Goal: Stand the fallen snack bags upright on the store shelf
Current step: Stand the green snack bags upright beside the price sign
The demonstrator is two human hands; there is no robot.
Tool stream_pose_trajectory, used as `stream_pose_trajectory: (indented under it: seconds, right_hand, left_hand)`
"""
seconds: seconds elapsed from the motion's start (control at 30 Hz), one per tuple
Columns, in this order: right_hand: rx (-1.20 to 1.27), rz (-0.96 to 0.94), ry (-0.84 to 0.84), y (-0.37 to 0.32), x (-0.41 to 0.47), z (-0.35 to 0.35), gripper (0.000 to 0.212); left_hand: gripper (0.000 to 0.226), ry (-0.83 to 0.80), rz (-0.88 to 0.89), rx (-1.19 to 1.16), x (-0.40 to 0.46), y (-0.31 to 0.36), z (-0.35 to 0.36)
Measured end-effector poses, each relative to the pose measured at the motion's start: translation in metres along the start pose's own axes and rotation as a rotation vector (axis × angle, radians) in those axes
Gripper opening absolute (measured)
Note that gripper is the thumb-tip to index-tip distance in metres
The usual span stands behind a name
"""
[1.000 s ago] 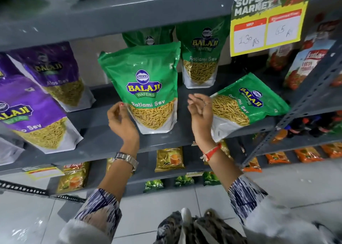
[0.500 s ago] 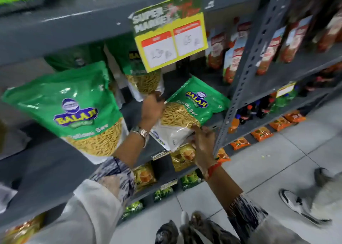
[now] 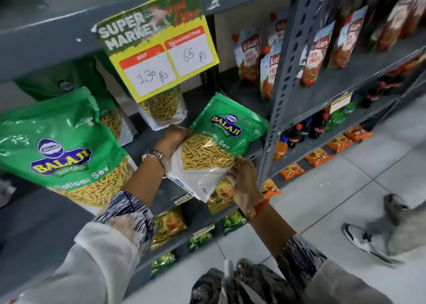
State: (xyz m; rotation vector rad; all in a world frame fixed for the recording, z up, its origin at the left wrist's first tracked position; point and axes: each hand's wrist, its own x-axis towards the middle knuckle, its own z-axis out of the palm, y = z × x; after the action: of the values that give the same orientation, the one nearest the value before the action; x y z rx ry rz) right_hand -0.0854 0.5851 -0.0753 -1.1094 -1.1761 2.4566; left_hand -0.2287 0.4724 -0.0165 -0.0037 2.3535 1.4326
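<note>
A green Balaji Ratlami Sev bag (image 3: 221,140) lies tilted on the grey shelf (image 3: 149,142), its white bottom hanging over the front edge. My left hand (image 3: 175,136) grips its left side, and my right hand (image 3: 242,177) holds its lower right corner. Another green sev bag (image 3: 60,147) stands upright at the left. Two more green bags (image 3: 161,108) stand behind, partly hidden by a price sign.
A yellow price sign (image 3: 161,57) hangs from the shelf above. A perforated grey upright (image 3: 283,91) stands just right of the held bag. Tomato ketchup pouches (image 3: 272,68), bottles and small packets fill neighbouring shelves. Another person's shoes (image 3: 366,241) are on the tiled floor.
The view swung right. My left hand left the upright bag and went to the tilted bag; both hands now hold it, and it has lifted slightly off the shelf edge.
</note>
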Motion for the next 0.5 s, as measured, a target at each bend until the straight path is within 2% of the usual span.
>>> stream_pose_trajectory:
  seconds: [0.17,0.23,0.33,0.4,0.47,0.5]
  right_hand:
    - [-0.057,-0.009,0.043,-0.01,-0.01,-0.002,0.026]
    - [-0.031,-0.022,0.03,-0.016,-0.017,-0.005,0.021]
    - [-0.011,-0.069,-0.035,-0.021,-0.038,-0.006,0.037]
    - [-0.022,-0.129,-0.053,-0.021,-0.052,-0.009,0.031]
    - [-0.038,-0.21,-0.059,-0.021,-0.069,-0.013,0.014]
    - [-0.042,-0.253,-0.069,-0.021,-0.078,-0.014,0.018]
  left_hand:
    - [0.022,0.22,-0.055,-0.166,-0.032,-0.019,0.0]
    - [0.014,0.267,-0.046,-0.272,-0.055,-0.026,-0.002]
    - [0.016,0.279,0.002,-0.48,-0.097,-0.04,-0.006]
    - [0.019,0.295,0.018,-0.558,-0.124,-0.045,-0.01]
    - [0.027,0.337,0.03,-0.599,-0.151,-0.051,-0.015]
    - [0.027,0.361,0.036,-0.611,-0.164,-0.053,-0.018]
